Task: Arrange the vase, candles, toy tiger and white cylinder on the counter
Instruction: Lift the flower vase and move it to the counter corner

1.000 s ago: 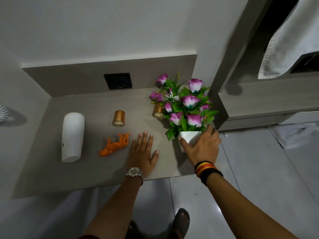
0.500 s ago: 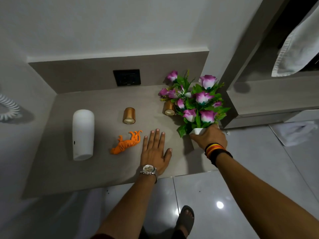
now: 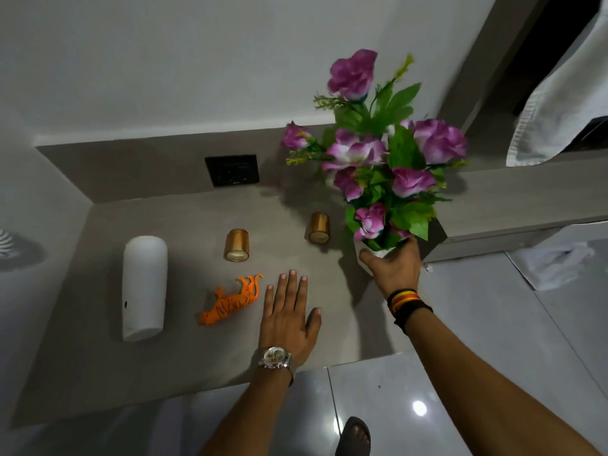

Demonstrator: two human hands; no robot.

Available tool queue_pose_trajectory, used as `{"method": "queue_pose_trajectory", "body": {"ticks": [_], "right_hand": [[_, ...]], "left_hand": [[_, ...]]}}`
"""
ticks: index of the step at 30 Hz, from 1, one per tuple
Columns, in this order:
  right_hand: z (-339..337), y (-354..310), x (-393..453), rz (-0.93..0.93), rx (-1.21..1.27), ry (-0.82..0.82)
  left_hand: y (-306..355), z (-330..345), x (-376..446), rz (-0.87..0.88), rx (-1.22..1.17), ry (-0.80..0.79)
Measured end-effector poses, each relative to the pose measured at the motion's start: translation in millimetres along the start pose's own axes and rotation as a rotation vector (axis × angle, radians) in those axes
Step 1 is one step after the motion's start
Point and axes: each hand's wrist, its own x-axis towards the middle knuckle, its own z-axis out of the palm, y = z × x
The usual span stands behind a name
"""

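Observation:
My right hand (image 3: 393, 269) grips the white vase (image 3: 378, 252) of purple flowers (image 3: 388, 159) at the counter's right end, covering most of the vase. My left hand (image 3: 288, 314) lies flat, fingers apart, on the grey counter (image 3: 184, 353). Just left of it the orange toy tiger (image 3: 232, 301) lies on its side. The white cylinder (image 3: 143, 286) lies on its side further left. Two gold candles lie tipped over, one (image 3: 236, 245) behind the tiger, the other (image 3: 319, 228) left of the vase.
A dark wall socket (image 3: 232, 170) is set in the backsplash. A wooden ledge (image 3: 526, 205) adjoins the counter on the right with a white towel (image 3: 559, 103) hanging above. Grey tiled floor (image 3: 493, 340) and my sandalled foot (image 3: 353, 436) lie below.
My right hand has tilted the vase up from leaning toward me to more upright, so the flowers now rise against the wall. My left hand has stayed flat on the counter.

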Motion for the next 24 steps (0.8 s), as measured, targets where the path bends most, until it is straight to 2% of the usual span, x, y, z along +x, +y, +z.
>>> {"method": "queue_pose_trajectory", "body": {"ticks": [3,12,22,24], "right_hand": [[22,-6,26,-0.048,0.035,0.014],[87,1,89,-0.013,0.058,0.0],[99,19,100,0.038,0.228,-0.074],[93,17,89,0.06,0.267,-0.036]], "left_hand": [[-1,3,0,0.001,-0.007,0.008],[-4,8,6,-0.008,-0.017,0.025],[-3,5,6,-0.012,-0.038,0.014],[-3,4,6,-0.011,-0.042,0.01]]}}
